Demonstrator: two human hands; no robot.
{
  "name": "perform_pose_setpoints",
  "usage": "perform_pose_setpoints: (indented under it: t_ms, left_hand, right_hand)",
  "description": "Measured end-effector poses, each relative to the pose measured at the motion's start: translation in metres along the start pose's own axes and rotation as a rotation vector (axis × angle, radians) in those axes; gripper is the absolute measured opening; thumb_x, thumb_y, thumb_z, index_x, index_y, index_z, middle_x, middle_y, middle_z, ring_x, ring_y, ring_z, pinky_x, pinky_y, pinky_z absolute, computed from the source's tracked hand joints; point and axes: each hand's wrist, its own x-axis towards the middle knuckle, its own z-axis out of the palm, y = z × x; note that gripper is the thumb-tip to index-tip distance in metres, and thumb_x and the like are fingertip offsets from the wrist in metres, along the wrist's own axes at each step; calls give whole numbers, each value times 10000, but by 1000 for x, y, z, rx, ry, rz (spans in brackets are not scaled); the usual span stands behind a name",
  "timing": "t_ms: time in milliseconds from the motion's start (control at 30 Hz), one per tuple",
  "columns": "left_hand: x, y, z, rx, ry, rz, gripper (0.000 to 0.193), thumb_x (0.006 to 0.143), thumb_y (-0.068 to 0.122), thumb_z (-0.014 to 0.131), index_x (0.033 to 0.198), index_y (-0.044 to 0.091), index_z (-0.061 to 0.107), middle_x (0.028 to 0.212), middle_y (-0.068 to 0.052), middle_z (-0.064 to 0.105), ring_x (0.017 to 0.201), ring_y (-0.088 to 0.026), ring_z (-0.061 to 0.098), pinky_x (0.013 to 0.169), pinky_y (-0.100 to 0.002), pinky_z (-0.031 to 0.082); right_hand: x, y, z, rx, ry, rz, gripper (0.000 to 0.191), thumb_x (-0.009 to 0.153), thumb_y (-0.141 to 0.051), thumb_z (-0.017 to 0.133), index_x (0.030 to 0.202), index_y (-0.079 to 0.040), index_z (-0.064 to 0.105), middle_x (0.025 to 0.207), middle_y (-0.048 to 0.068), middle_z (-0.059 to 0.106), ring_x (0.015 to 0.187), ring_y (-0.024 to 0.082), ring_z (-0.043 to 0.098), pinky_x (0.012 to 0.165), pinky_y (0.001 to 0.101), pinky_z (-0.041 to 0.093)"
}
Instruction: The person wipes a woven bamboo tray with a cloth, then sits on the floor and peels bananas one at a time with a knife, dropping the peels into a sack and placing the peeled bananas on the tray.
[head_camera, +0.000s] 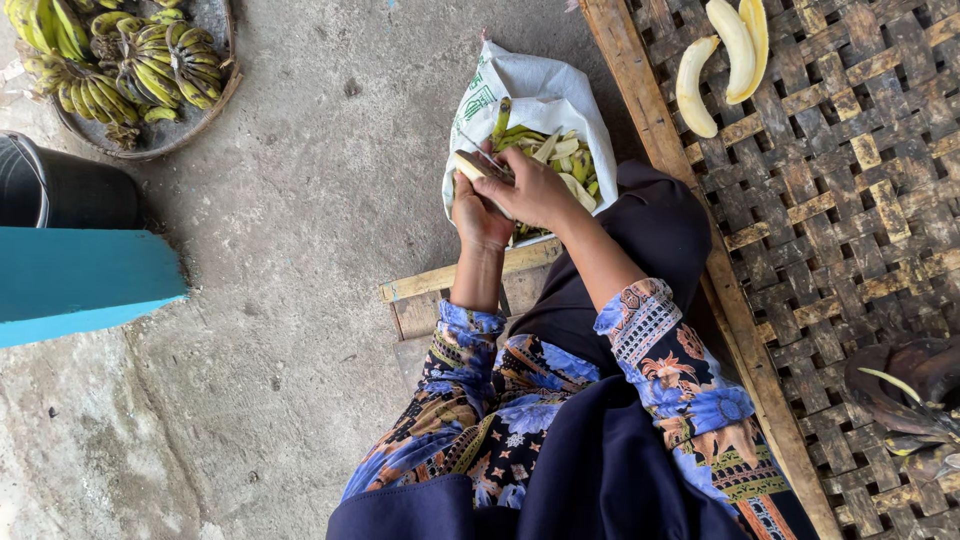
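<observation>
My left hand (478, 212) holds a partly peeled banana (467, 165) from below, over a white sack. My right hand (535, 187) is closed just to the right of it and grips what looks like a small knife (490, 160), whose thin dark blade lies across the banana. The two hands touch each other. The white sack (545, 95) stands open on the concrete floor and holds several green and pale banana peels (565, 160). Both forearms wear patterned blue sleeves.
Three peeled bananas (730, 55) lie on a woven bamboo platform (850, 200) at the right. A round basket (215, 105) of green-yellow banana bunches (120, 55) sits top left. A black bucket (60, 185) and a blue board (80, 285) are at the left. A low wooden stool (440, 285) is under me. Dark peels (910, 390) lie lower right.
</observation>
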Motion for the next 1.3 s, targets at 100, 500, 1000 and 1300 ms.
perform_pose_setpoints:
  t_ms: [100,500,1000,1300]
  left_hand:
    - [-1,-4,4,17,-26,18,600,1124,432,195,1478,29,466,1423,-126,586,1315,-296,545,1164,-457,417]
    - [-3,-10,22,200,8,183,391,1134,204,372,1383,-53,531,1261,-169,671,1084,-263,677,951,-394,578]
    - [9,-11,6,186,-185,40,435,1157,287,433,1476,-1,505,1302,-160,636,1134,-261,649,979,-390,541]
    - [-18,36,5,660,-335,96,676,981,54,678,1566,48,340,1493,-112,521,1340,-208,564,1138,-361,495]
  right_hand:
    - [-6,-7,-2,-1,125,-199,421,1007,-449,602,1138,-49,599,1082,182,731,1001,395,720,830,490,557]
    - [-30,-40,-19,-57,336,-335,394,1013,-432,615,1020,-40,576,969,171,717,833,375,721,667,473,562]
    - [-26,-29,-21,198,342,-277,262,1051,-285,637,1040,-23,639,888,177,726,823,360,740,710,429,550]
    - [-22,-20,-17,307,304,-253,272,1053,-287,611,1019,-19,643,810,165,693,717,312,701,645,392,521]
